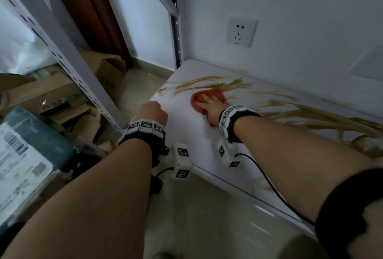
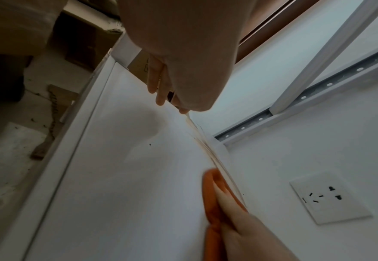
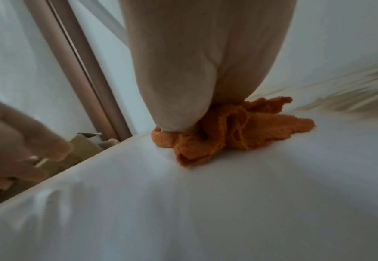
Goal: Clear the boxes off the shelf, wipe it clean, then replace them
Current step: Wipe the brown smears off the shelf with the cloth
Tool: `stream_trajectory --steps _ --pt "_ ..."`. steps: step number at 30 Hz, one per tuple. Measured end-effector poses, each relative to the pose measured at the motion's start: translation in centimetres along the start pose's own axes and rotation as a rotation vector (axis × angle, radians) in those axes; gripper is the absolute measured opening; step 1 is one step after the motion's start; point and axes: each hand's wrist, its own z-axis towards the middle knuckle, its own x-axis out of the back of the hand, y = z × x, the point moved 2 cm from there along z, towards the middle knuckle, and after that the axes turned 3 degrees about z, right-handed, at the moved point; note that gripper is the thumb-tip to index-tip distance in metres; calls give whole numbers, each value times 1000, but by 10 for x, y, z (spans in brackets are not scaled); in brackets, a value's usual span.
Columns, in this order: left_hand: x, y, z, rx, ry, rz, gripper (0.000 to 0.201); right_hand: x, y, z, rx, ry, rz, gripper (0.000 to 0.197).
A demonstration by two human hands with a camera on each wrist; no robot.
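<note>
The white shelf board (image 1: 186, 144) carries no boxes and has brown streaks (image 1: 310, 117) smeared along its back and right side. My right hand (image 1: 207, 104) presses flat on a bunched orange-red cloth (image 1: 215, 92) near the back left of the board. In the right wrist view the heel of the right hand (image 3: 194, 70) bears down on the cloth (image 3: 239, 127). My left hand (image 1: 153, 113) sits at the shelf's left edge with loosely curled fingers and nothing in it. Several cardboard boxes (image 1: 51, 92) lie on the floor to the left.
A grey perforated shelf upright (image 1: 62, 51) slants between the boxes and the board. A dark box with a printed label (image 1: 24, 155) lies at the near left. A wall socket (image 1: 240, 30) sits above the shelf's back edge. Pale tiled floor lies below the front edge.
</note>
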Motion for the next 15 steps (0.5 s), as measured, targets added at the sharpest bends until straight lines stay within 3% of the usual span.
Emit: stream_trajectory --steps 4,9,15 --pt "-1 4 -1 -6 0 -9 35 -6 24 -25 -72 -2 30 79" --pt "2 15 -5 -37 -1 -38 35 -27 -22 -50 122 -12 -43 62" --pt "0 10 -11 -63 4 -10 36 -17 -49 -16 229 -56 -134 66"
